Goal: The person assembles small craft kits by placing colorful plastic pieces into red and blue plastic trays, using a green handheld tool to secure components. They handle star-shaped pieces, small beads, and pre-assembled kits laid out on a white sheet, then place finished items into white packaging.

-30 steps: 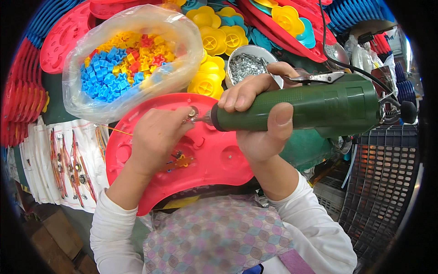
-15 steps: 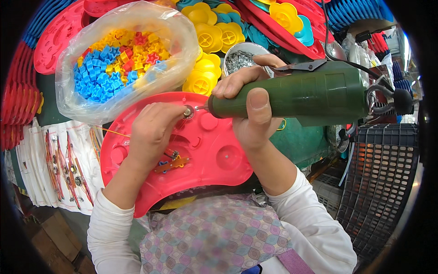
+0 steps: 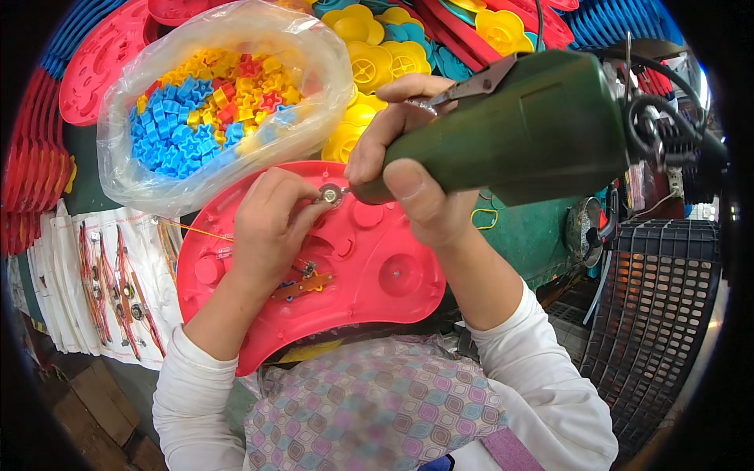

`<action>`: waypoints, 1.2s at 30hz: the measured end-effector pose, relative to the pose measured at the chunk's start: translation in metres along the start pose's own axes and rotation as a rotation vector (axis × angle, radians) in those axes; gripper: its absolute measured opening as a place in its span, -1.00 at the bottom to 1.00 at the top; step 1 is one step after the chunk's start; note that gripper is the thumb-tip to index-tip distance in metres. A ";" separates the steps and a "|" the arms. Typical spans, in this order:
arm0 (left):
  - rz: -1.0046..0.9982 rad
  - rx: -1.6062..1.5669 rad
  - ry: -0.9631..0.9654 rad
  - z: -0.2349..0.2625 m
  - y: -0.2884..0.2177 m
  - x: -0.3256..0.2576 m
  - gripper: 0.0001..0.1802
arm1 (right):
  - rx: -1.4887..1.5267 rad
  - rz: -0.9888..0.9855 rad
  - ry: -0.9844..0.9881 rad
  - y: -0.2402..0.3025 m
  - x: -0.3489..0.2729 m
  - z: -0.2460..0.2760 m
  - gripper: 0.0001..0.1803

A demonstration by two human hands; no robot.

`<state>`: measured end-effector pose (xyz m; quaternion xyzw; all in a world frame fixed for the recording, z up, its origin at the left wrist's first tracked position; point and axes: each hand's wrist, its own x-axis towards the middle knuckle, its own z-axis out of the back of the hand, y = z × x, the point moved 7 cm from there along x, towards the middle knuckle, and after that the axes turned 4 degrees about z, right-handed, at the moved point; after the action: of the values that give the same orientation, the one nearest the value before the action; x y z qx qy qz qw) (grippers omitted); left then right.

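Observation:
My right hand (image 3: 420, 169) is wrapped round a dark green electric screwdriver (image 3: 510, 129), whose tip points left. That tip meets a small round metal part (image 3: 331, 194) on the red plastic shell (image 3: 377, 290). With thumb and fingers pinched, my left hand (image 3: 271, 224) holds the edge of the round metal part. Below it in the shell lies a small brown circuit board (image 3: 310, 286), with blue and yellow star pieces showing beneath it. A thin yellow wire (image 3: 196, 228) runs left from under my left hand.
A clear plastic bag (image 3: 110, 169) of blue, yellow and red star pieces lies behind the shell. White sheets (image 3: 59, 275) bearing wired parts are at left. Yellow flower pieces (image 3: 353, 129) lie at the back; a black crate (image 3: 656, 306) stands at right.
The screwdriver has tilted, its cord end nearer the camera, and its tip has shifted slightly. The shell and my left hand have moved a little to the right.

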<state>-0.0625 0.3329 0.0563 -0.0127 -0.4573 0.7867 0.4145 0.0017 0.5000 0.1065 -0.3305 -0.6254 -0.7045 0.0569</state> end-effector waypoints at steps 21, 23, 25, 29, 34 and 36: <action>0.008 0.033 0.060 0.018 -0.006 0.006 -0.70 | 0.278 -0.033 -0.035 0.015 -0.005 -0.022 -0.21; 0.057 0.017 0.124 0.017 0.002 0.004 -0.70 | 0.281 -0.028 -0.041 0.013 -0.006 -0.021 -0.22; 0.048 0.009 0.135 0.014 0.010 0.002 -0.71 | 0.307 -0.009 -0.050 0.012 -0.004 -0.022 -0.23; 0.010 -0.021 0.140 0.013 0.003 0.002 -0.73 | 0.320 -0.006 -0.034 0.012 -0.004 -0.023 -0.26; -0.032 0.040 0.101 0.013 0.002 0.000 -0.72 | 0.295 -0.023 -0.028 0.014 -0.004 -0.025 -0.25; -0.019 0.010 0.074 0.013 0.001 0.000 -0.73 | 0.284 -0.028 -0.041 0.014 -0.005 -0.024 -0.23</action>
<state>-0.0679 0.3235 0.0627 -0.0353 -0.4377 0.7841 0.4385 0.0031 0.4731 0.1153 -0.3247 -0.7244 -0.6027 0.0808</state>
